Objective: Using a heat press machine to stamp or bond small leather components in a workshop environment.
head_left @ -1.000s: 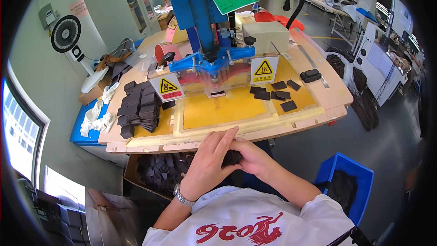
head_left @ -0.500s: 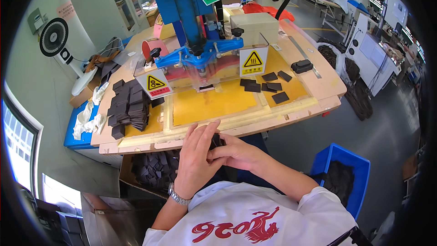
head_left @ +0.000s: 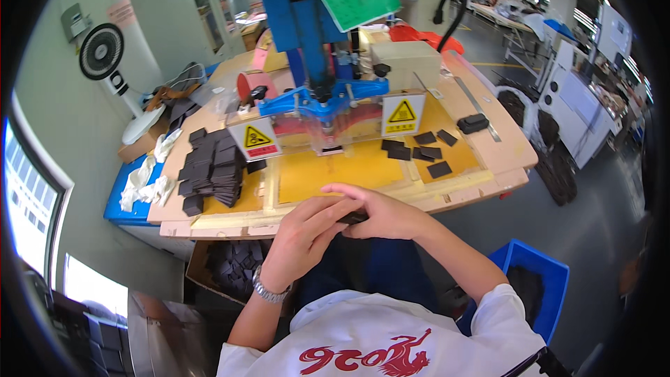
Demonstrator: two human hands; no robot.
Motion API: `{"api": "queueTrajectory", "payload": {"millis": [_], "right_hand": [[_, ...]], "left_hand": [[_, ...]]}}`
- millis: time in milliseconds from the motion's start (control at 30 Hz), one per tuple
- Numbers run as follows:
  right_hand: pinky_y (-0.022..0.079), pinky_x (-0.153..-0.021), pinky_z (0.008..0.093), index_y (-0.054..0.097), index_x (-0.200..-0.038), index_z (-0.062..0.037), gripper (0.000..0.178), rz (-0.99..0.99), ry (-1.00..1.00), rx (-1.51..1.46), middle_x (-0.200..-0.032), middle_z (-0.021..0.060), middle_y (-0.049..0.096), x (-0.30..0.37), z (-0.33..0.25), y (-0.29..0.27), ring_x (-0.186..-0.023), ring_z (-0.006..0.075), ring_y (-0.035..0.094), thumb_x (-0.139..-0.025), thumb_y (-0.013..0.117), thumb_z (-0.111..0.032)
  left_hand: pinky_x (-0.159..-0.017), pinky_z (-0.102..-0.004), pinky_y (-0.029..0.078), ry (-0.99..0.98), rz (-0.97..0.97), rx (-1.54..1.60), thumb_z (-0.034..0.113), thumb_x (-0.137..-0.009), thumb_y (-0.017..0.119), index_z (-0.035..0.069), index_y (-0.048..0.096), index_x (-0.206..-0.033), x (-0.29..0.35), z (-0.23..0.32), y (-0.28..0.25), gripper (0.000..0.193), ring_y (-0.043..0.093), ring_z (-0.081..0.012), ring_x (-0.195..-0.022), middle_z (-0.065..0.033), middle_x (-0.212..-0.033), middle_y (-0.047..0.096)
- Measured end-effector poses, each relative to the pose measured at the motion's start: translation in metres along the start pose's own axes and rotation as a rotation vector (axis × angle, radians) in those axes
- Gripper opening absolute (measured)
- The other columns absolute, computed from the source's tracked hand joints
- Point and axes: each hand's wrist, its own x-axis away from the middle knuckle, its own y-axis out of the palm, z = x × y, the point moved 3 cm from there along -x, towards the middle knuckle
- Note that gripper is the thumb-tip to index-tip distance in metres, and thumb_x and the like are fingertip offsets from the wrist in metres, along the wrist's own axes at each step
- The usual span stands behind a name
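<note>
Several fingers (head_left: 329, 218) of the bare left hand (head_left: 299, 229) bend round one side of a small black piece (head_left: 354, 217), while the bare right hand (head_left: 387, 211) closes on its other side. One right finger stretches leftward over the left ones. The piece sits between the two hands, mostly covered, so its full shape cannot be told. A silver metal link watch (head_left: 271, 287) circles the left wrist.

Just beyond the hands runs the front edge of the pale wooden bench (head_left: 513, 136), with a flat yellow sheet (head_left: 328, 180) on it. To the left stands a thick heap of dark rectangular pieces (head_left: 213, 162); to the right lie loose thin black rectangles (head_left: 439, 169). Between and behind them rises a blue metal press (head_left: 317, 98). Lower down, a brown cardboard box (head_left: 198, 270) holds more dark pieces at left, and a blue plastic bin (head_left: 557, 300) holds dark material at right.
</note>
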Motion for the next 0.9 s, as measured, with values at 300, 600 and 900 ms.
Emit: {"api": "queueTrajectory", "payload": {"millis": [300,600,900], "right_hand": [[0.054,-0.103,0.0473,0.063,-0.143,-0.0025,0.054,0.306,-0.161,0.862,-0.126,0.0182,0.068,-0.025,-0.003,-0.023,-0.120,0.0386,0.066,-0.094,0.082,-0.018],[0.056,-0.094,0.0482,0.068,-0.127,0.0000,0.035,0.440,-0.174,0.965,-0.115,0.0182,0.066,-0.027,0.012,-0.016,-0.107,0.0408,0.069,-0.098,0.077,-0.017],[0.056,-0.097,0.0493,0.065,-0.134,0.0038,0.042,0.423,-0.231,0.932,-0.122,0.0216,0.068,-0.029,0.019,-0.013,-0.112,0.0423,0.069,-0.098,0.077,-0.013]], "left_hand": [[-0.091,-0.0432,0.059,-0.039,0.258,-0.140,-0.003,-0.091,0.078,0.003,0.074,-0.133,-0.008,-0.065,0.024,0.043,0.073,-0.0364,-0.103,-0.0167,-0.116,0.074],[-0.096,-0.0488,0.053,-0.067,0.214,-0.416,-0.001,-0.093,0.073,0.003,0.061,-0.151,-0.003,-0.071,0.034,0.059,0.065,-0.0389,-0.106,-0.0180,-0.113,0.071],[-0.100,-0.0494,0.054,-0.151,0.250,-0.408,0.001,-0.091,0.078,-0.001,0.063,-0.146,0.003,-0.076,0.036,0.057,0.067,-0.0410,-0.115,-0.0212,-0.119,0.073]]}}
